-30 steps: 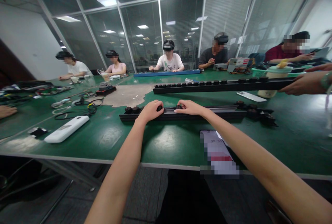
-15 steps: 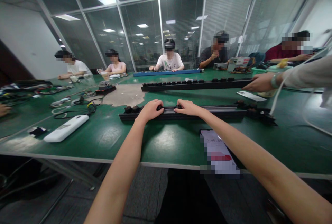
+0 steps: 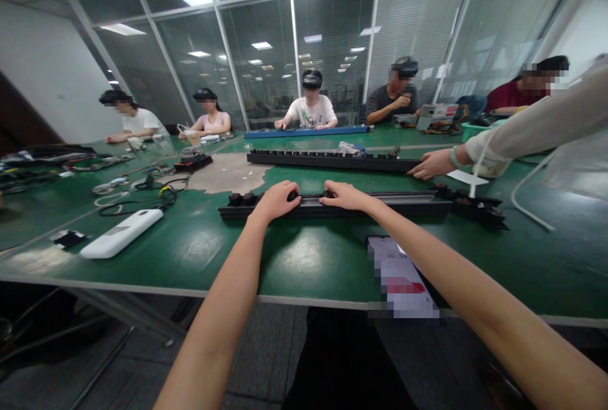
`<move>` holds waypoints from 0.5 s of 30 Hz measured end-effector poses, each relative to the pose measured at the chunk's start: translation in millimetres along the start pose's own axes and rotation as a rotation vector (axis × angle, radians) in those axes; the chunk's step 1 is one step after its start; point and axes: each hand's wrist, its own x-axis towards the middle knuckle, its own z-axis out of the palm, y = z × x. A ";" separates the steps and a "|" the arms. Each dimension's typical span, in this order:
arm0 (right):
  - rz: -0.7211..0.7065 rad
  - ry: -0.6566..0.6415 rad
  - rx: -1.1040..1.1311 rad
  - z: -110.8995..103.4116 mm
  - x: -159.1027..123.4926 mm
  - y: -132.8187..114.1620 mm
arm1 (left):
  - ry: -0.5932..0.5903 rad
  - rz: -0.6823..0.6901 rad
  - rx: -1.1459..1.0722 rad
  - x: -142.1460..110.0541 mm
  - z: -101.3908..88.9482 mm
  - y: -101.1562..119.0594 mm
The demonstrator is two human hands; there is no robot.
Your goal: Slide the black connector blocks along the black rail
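Note:
A long black channel-shaped rail point(image 3: 394, 207), like a power strip housing, lies across the table in front of me. My left hand point(image 3: 279, 201) is closed over its middle, fingers round a small black block point(image 3: 293, 196). To its right, my right hand point(image 3: 346, 197) pinches another small black block point(image 3: 327, 194) at the rail's open top. Bare channel shows between the two hands. Several black blocks point(image 3: 241, 199) sit in the rail's left end. More black parts point(image 3: 477, 206) lie heaped by its right end.
Behind my rail is a second black rail point(image 3: 327, 161) with a row of blocks, touched by another person's hand point(image 3: 430, 164). A phone point(image 3: 403, 277) lies at the front edge. A white device point(image 3: 122, 234) and cables point(image 3: 166, 194) are on the left. Several people sit opposite.
The other person's hand has moved left and nearer with the second rail, which now sits further left. My hands look almost unchanged.

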 end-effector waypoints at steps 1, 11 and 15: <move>0.000 0.002 0.000 0.4 0.1 0.1 | 0.001 0.000 0.003 0.0 0.0 -0.1; 0.047 0.035 -0.011 3.7 0.1 -3.1 | -0.002 0.010 0.011 0.7 -0.1 0.0; 0.045 0.041 -0.012 3.9 0.9 -3.3 | -0.006 0.008 0.008 0.6 -0.1 -0.2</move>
